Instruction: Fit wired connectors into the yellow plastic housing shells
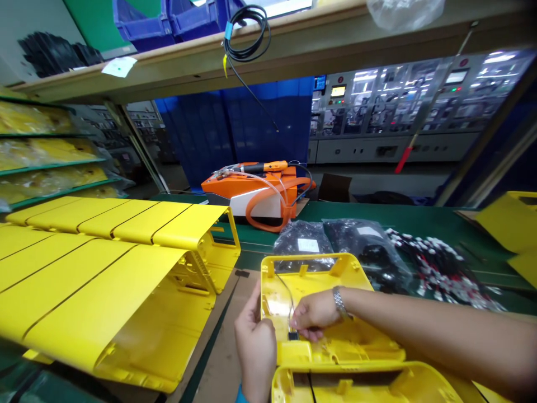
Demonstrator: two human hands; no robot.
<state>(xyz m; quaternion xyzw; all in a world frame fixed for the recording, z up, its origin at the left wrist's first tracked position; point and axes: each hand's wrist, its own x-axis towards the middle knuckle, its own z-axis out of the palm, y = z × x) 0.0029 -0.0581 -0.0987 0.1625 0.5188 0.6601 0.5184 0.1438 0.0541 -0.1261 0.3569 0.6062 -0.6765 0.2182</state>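
— Pinching what, exactly, are the right fingers [298, 321]?

— They are closing on a thin dark wire [287, 296], just above a small black connector [293, 336] sitting inside the open yellow housing [335, 336]. The right hand [315, 315], with a metal watch [338, 301] on the wrist, is reaching in from the right.

— And the left hand [255, 341]?

— It is clasping the housing's left wall, fingers curled round the edge, steadying the shell near the front of the bench.

— Which step is being worked, would you judge?

— Seemingly the wire is being routed and its connector seated. The next move is probably calling for a fine, gentle press, keeping the wire in its channel and the shell from sliding.

— What is lying farther out?

— A second yellow shell [361, 383] is sitting nearest, at the bottom edge. To the left, a row of yellow covers [104, 268] is stacked overlapping. Beyond the housing, bags of dark parts [306, 240] and a heap of red, white and black leads [436, 263] are resting on the green bench [398, 215]. Farther back, an orange machine [251, 196] is carrying an electric screwdriver [262, 167].
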